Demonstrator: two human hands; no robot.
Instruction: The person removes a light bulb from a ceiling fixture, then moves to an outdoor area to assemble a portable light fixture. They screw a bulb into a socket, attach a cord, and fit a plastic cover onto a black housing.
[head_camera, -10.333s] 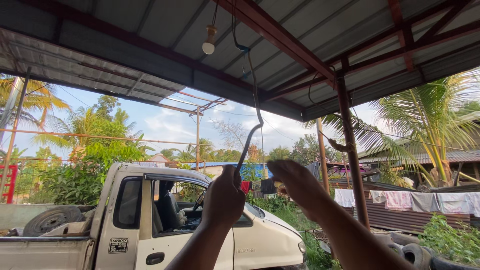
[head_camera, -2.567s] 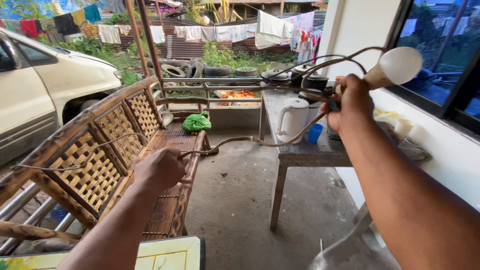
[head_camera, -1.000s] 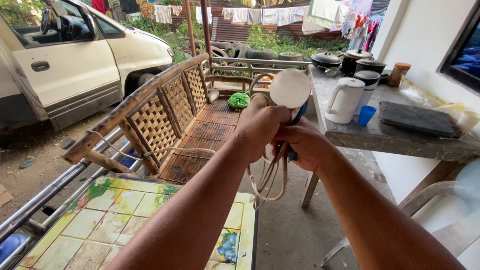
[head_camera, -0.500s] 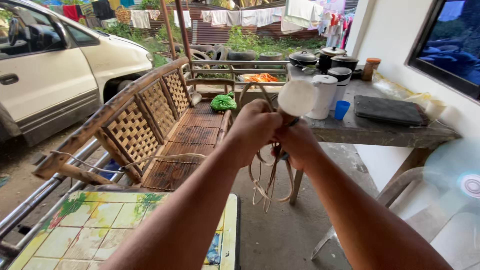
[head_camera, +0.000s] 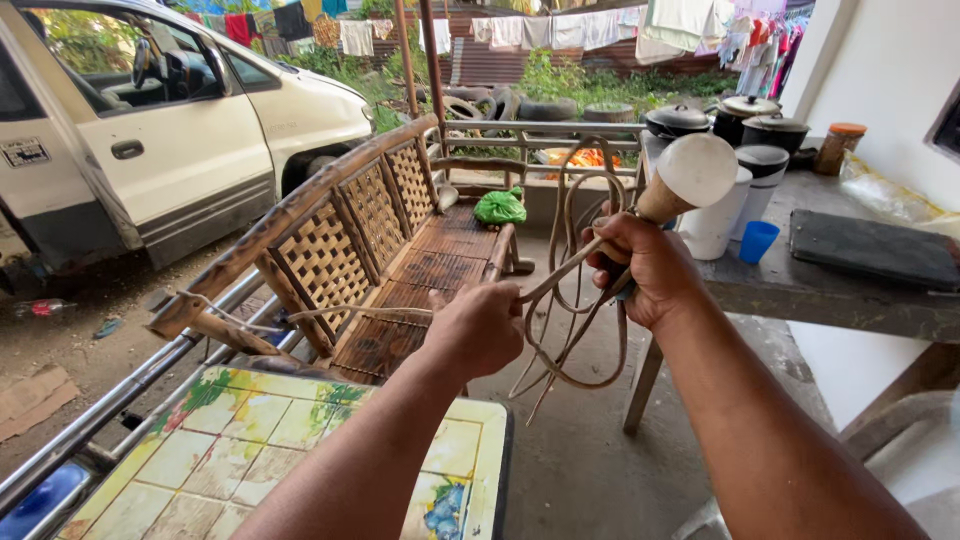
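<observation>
Our right hand (head_camera: 645, 268) gripped a white round light bulb (head_camera: 695, 170) with its coiled tan cord (head_camera: 585, 330), raised beside the grey counter (head_camera: 800, 290). Our left hand (head_camera: 478, 328) closed on 1 cord strand above the woven bamboo bench (head_camera: 370, 230).

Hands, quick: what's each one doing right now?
Left hand: closed, pinching a strand of the cord.
Right hand: closed on the bulb socket and coiled cord.

Your right hand (head_camera: 650, 268) is gripping a light bulb (head_camera: 697, 170) in its socket along with loops of cord (head_camera: 575, 300). Your left hand (head_camera: 478, 325) is pinching the cord just beside it, over the bamboo bench (head_camera: 350, 230) and tiled table (head_camera: 300, 440).
</observation>
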